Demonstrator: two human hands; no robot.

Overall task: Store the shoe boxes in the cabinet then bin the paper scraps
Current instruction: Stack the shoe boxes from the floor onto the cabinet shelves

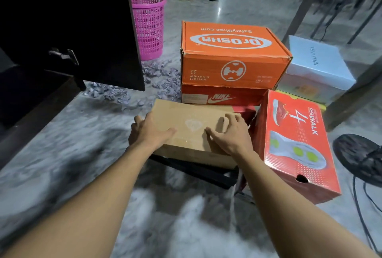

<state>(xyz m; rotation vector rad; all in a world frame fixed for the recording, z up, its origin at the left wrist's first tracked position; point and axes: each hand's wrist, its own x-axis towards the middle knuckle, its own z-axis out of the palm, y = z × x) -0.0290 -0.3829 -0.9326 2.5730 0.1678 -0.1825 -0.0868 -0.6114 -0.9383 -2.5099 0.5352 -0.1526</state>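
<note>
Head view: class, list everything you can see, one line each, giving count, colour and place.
brown box: one, brown, nearest, centre
black box: one, black, under the brown box
Dr.Osha box: one, orange, stacked behind the brown box
Nike box: one, red, under the Dr.Osha box
GoWalk box: one, red, right of the brown box
white box: one, white, far right, behind the GoWalk box
cabinet door: one, dark, open, left
bin: one, pink, behind the cabinet door
paper scraps: many, grey-white, scattered between bin and boxes
left hand: one, at the brown box's left edge, fingers curled over it
right hand: one, at its right edge, fingers curled
</note>
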